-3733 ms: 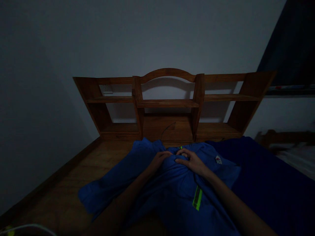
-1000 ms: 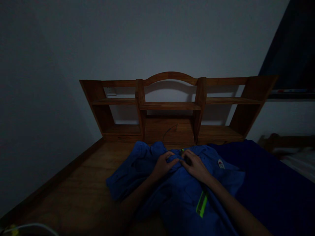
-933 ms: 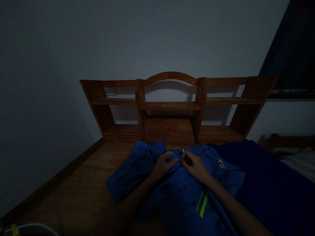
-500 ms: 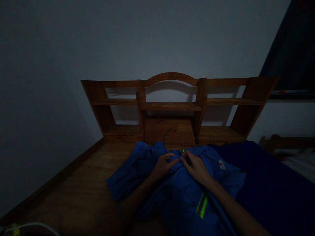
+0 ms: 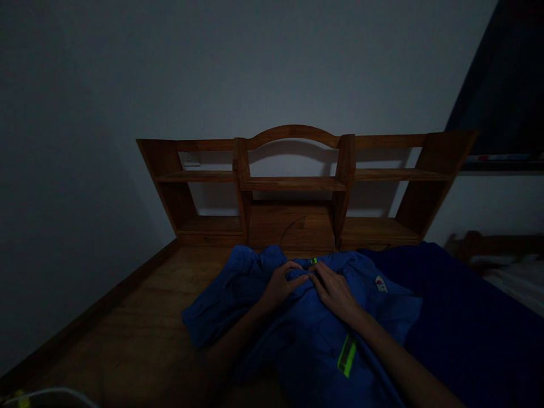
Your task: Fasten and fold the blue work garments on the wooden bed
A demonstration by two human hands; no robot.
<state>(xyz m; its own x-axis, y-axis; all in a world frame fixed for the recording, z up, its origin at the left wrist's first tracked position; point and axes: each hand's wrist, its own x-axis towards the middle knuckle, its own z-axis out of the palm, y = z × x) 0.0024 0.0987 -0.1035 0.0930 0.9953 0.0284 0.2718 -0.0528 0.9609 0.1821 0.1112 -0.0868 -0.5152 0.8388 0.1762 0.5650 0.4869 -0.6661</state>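
Observation:
A blue work jacket point(image 5: 306, 334) with yellow-green reflective strips and a small white badge lies crumpled on a wooden surface. My left hand point(image 5: 281, 284) pinches a fold of its fabric near the upper middle, thumb and fingers curled together. Right beside it, my right hand point(image 5: 334, 289) grips the same part of the cloth, with its fingertips close to those of the left. The light is dim, and whatever small detail lies between the fingertips cannot be made out.
Behind the jacket stands a wooden shelf unit point(image 5: 293, 183) against a pale wall. Dark blue cloth point(image 5: 459, 317) covers the right side. A white cable point(image 5: 59, 390) curves at the lower left. The bare wooden surface point(image 5: 140, 317) shows on the left.
My right hand's fingers have drawn closer together over the cloth. My left hand keeps its hold, and the view has shifted very slightly.

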